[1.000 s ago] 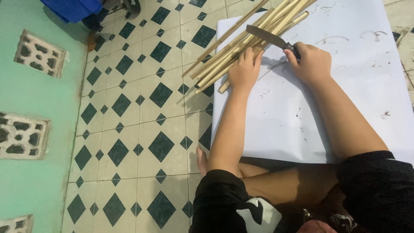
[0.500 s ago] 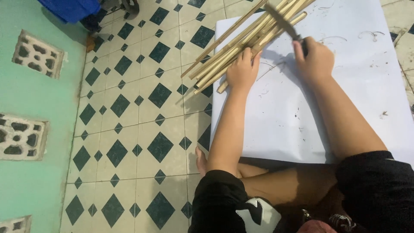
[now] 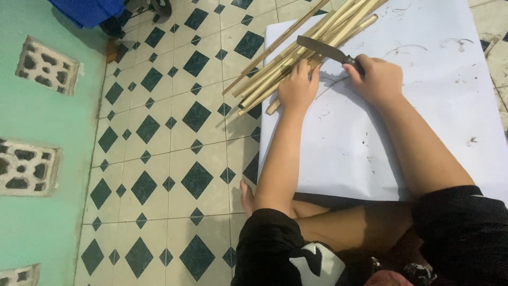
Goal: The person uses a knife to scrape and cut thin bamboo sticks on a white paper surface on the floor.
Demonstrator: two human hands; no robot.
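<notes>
A bundle of long pale bamboo strips (image 3: 301, 50) lies slanted across the upper edge of a large white sheet (image 3: 381, 132) spread on the tiled floor. My left hand (image 3: 297, 87) presses down on the lower ends of the strips. My right hand (image 3: 377, 78) grips the dark handle of a curved-bladed knife (image 3: 324, 49), whose blade lies across the strips just above my left hand.
Cream floor tiles with dark green diamonds (image 3: 174, 159) cover the left and middle. A teal wall with white vent blocks (image 3: 45, 66) runs along the left. A blue object (image 3: 90, 10) sits at the top left. My folded legs and bare foot (image 3: 247, 196) lie by the sheet's near edge.
The knife in my right hand has swung from further up the strips back down, its blade now lying across the bundle near my left hand. My left hand has stayed on the strips.
</notes>
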